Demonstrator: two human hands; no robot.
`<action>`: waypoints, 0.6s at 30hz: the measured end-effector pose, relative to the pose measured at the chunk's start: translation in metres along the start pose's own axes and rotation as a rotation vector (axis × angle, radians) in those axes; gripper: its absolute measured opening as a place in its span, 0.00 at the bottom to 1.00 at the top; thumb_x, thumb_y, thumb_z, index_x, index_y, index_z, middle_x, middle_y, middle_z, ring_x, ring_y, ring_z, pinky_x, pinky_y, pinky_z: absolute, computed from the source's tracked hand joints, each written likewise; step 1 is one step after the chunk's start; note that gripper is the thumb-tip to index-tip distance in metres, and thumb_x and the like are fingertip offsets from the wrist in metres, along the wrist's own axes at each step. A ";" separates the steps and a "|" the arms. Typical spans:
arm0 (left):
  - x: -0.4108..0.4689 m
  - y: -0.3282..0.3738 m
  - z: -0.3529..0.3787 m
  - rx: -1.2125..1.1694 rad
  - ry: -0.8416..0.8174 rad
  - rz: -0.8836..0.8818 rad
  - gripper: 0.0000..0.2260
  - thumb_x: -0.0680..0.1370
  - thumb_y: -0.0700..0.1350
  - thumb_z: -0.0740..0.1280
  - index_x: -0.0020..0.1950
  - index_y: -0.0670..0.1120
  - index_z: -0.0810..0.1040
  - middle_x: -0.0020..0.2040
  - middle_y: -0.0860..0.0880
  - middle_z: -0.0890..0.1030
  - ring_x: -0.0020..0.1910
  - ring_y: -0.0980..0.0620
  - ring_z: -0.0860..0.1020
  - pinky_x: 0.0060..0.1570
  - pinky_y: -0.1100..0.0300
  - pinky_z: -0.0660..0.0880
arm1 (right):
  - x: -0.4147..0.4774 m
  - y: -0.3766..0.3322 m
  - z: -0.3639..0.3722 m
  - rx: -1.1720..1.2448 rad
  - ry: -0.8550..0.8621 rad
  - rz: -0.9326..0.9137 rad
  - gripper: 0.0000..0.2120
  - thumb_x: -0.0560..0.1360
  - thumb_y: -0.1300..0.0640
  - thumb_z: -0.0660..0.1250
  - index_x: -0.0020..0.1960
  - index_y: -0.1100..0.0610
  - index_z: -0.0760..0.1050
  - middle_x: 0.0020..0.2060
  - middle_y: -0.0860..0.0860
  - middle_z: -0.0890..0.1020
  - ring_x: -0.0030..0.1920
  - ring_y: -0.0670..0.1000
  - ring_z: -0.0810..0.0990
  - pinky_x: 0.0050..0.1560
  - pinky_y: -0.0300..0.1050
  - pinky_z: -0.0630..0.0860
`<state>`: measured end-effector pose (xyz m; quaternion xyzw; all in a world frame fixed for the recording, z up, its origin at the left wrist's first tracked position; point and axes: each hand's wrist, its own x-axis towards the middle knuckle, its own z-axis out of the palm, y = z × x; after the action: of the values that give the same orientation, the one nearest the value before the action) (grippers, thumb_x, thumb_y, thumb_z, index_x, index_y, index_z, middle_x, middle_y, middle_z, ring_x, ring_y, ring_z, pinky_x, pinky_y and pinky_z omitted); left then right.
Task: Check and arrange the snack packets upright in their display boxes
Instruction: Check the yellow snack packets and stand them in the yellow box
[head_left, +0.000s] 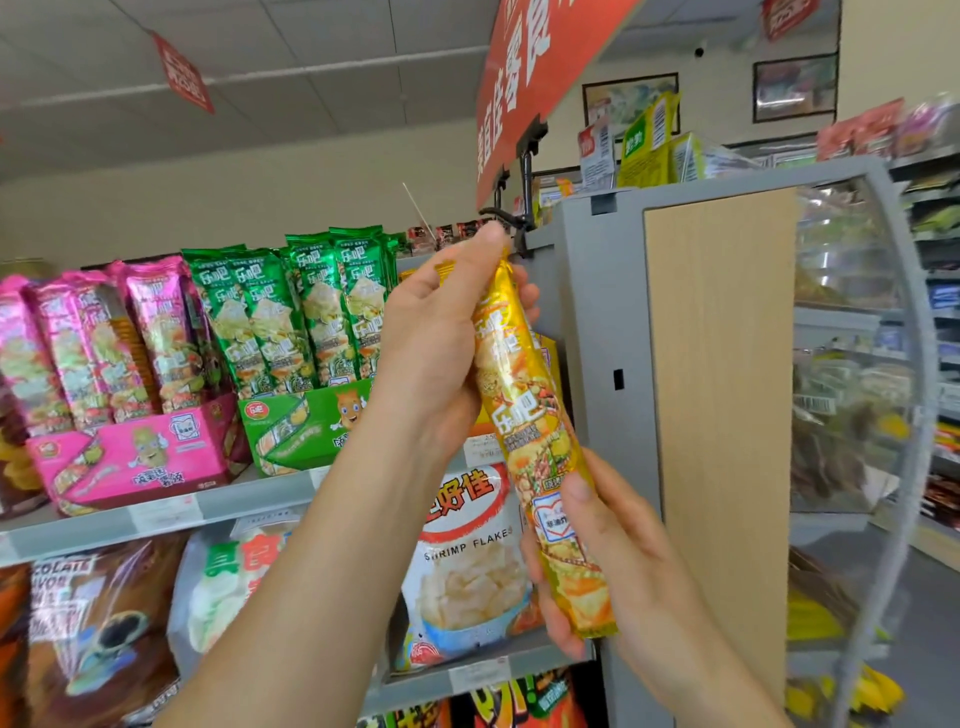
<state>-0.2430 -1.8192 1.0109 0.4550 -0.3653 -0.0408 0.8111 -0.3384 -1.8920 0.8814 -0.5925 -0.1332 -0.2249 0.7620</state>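
Observation:
A long yellow snack packet (524, 415) is held upright, slightly tilted, in front of the top shelf's right end. My left hand (436, 332) grips its upper part, thumb at the top seal. My right hand (608, 545) grips its lower end from the right. Behind the packet, a bit of the yellow display box (550, 353) shows. To the left stand a green display box (296, 431) with green packets (311, 306) upright, and a pink display box (130, 457) with pink packets (104, 343) leaning left.
The grey shelf edge (156, 514) runs under the boxes. A shrimp flakes bag (467, 561) and other snack bags sit on the shelf below. A grey and wood end panel (717, 415) stands right. A red hanging sign (535, 67) is overhead.

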 end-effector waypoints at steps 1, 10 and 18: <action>0.001 0.000 -0.002 0.027 -0.025 0.008 0.08 0.77 0.46 0.69 0.46 0.41 0.80 0.35 0.46 0.81 0.34 0.51 0.81 0.40 0.57 0.79 | 0.000 0.001 -0.001 -0.009 0.001 0.007 0.25 0.69 0.36 0.66 0.64 0.44 0.74 0.33 0.58 0.78 0.21 0.53 0.72 0.24 0.40 0.69; 0.002 0.000 -0.005 0.026 0.010 0.031 0.09 0.76 0.42 0.70 0.36 0.44 0.77 0.29 0.48 0.78 0.28 0.51 0.78 0.34 0.59 0.76 | -0.001 0.000 -0.004 -0.234 0.072 -0.039 0.21 0.68 0.34 0.65 0.59 0.40 0.75 0.31 0.51 0.80 0.21 0.50 0.73 0.21 0.39 0.68; -0.008 -0.015 -0.003 0.058 0.018 -0.007 0.10 0.76 0.43 0.71 0.54 0.41 0.75 0.43 0.45 0.83 0.36 0.52 0.82 0.35 0.57 0.79 | -0.001 -0.001 0.008 -0.509 0.250 -0.233 0.18 0.73 0.33 0.58 0.61 0.35 0.72 0.31 0.42 0.79 0.27 0.41 0.76 0.25 0.37 0.72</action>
<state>-0.2430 -1.8225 0.9937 0.4801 -0.3574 -0.0290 0.8006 -0.3393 -1.8848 0.8841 -0.7131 -0.0448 -0.4078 0.5685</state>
